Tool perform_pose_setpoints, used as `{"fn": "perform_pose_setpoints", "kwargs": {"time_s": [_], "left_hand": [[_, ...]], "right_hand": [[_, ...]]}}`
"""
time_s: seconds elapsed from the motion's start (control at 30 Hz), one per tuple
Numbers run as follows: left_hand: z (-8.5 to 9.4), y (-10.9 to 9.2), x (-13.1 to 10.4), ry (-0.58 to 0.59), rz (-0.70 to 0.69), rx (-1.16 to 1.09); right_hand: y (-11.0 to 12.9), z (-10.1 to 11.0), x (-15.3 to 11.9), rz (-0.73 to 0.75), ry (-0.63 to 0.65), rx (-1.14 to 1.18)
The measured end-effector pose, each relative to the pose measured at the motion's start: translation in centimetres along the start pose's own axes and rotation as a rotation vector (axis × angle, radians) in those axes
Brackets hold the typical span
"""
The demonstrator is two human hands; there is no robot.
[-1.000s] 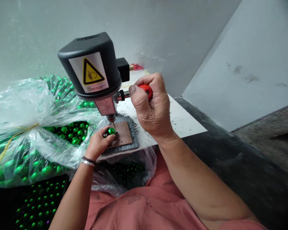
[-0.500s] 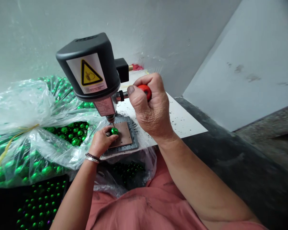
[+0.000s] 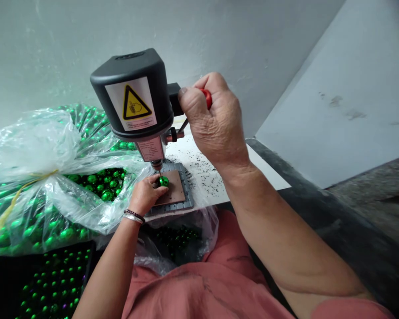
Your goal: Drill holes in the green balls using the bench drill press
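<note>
My left hand pinches a shiny green ball between thumb and fingers on a brown board. The board rests on the grey slotted base of a small drill press, whose dark head carries a yellow warning sticker. Directly over the ball is the thin drill bit; whether its tip touches the ball I cannot tell. My right hand is wrapped round the red knob of the press lever, which slants up to the right of the head. Fingers hide part of the knob.
Clear plastic bags full of green balls lie at the left; one is tied with yellow string. Several green balls sit in a dark tray below. Another bag with dark green balls hangs under the white table. Dark shavings litter the tabletop.
My right hand has moved up with the red knob, and the lever now slants upward. My left hand still holds the green ball under the bit. The view has shifted slightly.
</note>
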State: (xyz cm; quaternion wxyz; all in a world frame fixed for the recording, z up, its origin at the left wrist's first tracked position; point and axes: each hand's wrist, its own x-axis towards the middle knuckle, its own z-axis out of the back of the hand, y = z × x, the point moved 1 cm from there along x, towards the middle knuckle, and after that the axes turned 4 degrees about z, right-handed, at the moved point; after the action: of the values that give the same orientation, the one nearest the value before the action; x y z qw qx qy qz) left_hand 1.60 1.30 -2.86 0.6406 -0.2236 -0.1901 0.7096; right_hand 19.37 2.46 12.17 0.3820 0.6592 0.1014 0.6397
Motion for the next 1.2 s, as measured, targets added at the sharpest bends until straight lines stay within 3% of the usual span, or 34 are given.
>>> {"fn": "perform_pose_setpoints", "kwargs": {"time_s": [0.47, 0.87, 1.2], "left_hand": [[0.1, -0.3, -0.4, -0.014, 0.0, 0.174], [0.3, -0.6, -0.3, 0.023, -0.001, 0.211], [-0.5, 0.5, -1.3, -0.054, -0.126, 0.201]], "right_hand": [[0.1, 0.1, -1.6, -0.054, 0.022, 0.087], [0.5, 0.4, -3.4, -0.03, -0.037, -0.063], [-0.2, 0.5, -4.3, 0.036, -0.041, -0.049]]}}
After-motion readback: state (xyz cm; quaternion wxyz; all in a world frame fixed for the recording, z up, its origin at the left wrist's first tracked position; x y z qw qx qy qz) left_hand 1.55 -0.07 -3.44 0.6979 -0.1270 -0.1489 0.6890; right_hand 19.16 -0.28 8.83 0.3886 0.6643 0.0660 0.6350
